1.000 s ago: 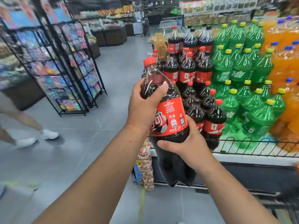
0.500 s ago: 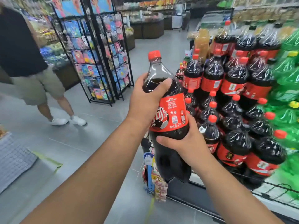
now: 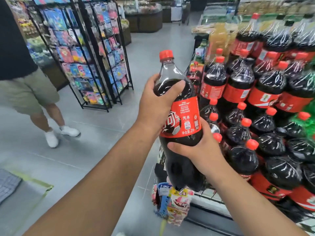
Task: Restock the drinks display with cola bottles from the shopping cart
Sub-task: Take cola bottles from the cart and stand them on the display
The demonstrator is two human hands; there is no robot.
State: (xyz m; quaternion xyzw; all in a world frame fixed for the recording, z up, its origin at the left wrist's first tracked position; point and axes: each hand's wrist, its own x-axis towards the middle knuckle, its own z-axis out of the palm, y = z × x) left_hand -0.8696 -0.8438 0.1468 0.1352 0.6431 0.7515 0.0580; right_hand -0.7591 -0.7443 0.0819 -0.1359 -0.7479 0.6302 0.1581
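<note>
I hold a large cola bottle (image 3: 180, 116) with a red cap and red label upright in front of me, at the left edge of the drinks display. My left hand (image 3: 156, 103) grips its shoulder, thumb across the front. My right hand (image 3: 199, 150) grips its body just below the label. To the right, tiers of stacked cola bottles (image 3: 252, 106) fill the display, with green bottles (image 3: 306, 120) at the far right. The shopping cart is out of view.
A person in a black top, shorts and white shoes (image 3: 25, 86) walks in the aisle at left. Black wire racks of colourful packets (image 3: 88, 53) stand behind. Hanging snack packs (image 3: 173, 203) dangle at the display's corner. Grey floor lies between.
My view has swung left and closer to the display's cola stack. The bottle stays in both hands, held a little higher. The person at left has walked further into view.
</note>
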